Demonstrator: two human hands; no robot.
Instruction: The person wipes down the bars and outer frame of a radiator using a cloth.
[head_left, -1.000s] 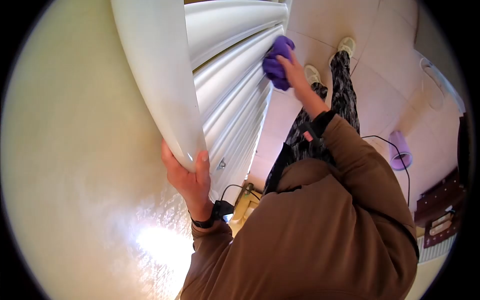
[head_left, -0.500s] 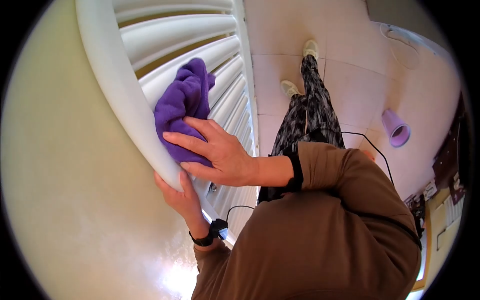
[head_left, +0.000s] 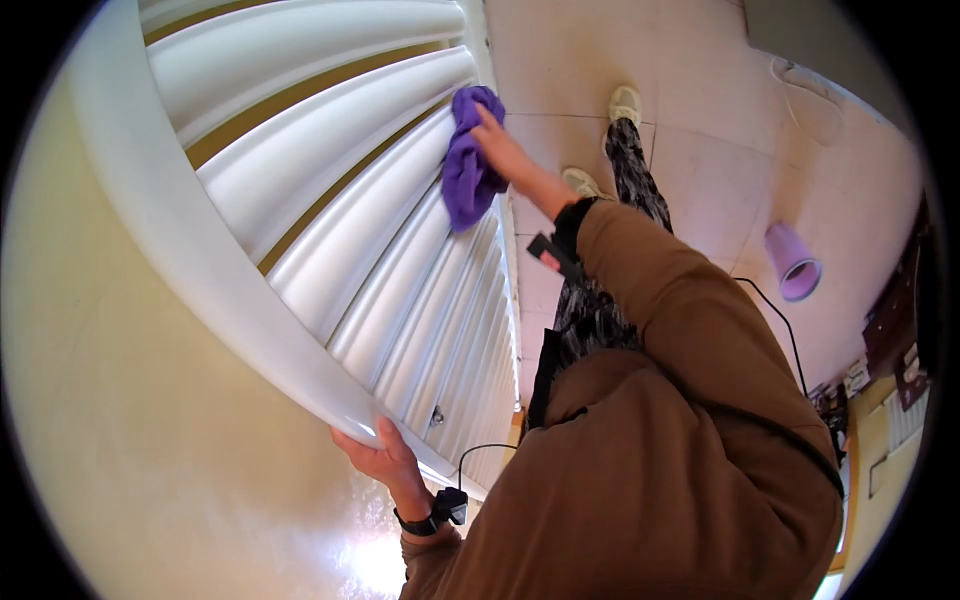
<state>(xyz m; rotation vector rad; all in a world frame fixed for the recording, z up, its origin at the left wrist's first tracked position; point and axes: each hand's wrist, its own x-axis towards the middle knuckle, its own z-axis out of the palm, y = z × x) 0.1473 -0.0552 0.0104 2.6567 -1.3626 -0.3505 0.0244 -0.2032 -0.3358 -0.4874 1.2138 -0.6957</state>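
Note:
A purple cloth (head_left: pixel 466 165) lies against the far side of a white radiator with curved bars (head_left: pixel 340 180). My right hand (head_left: pixel 498 147) is on the cloth's upper part and grips it, and the lower part hangs loose over the bar ends. Lower in the view, my left hand (head_left: pixel 385 458) is closed round the radiator's thick outer rail (head_left: pixel 215 290), thumb on top. Its far fingers are partly hidden by the rail. A black band with a small device (head_left: pixel 450 505) is on my left wrist.
A pale wall (head_left: pixel 150 400) stands left of the radiator. On the tiled floor (head_left: pixel 560 60) are my shoes (head_left: pixel 625 104) and, to the right, a lilac bin-like container (head_left: pixel 793 262). A thin black cable (head_left: pixel 785 320) hangs by my right arm. Dark furniture (head_left: pixel 900 310) is at the right edge.
My right hand and the cloth have moved up and right, from near the outer rail to the far side of the bars. My left hand sits slightly lower in view, still on the rail.

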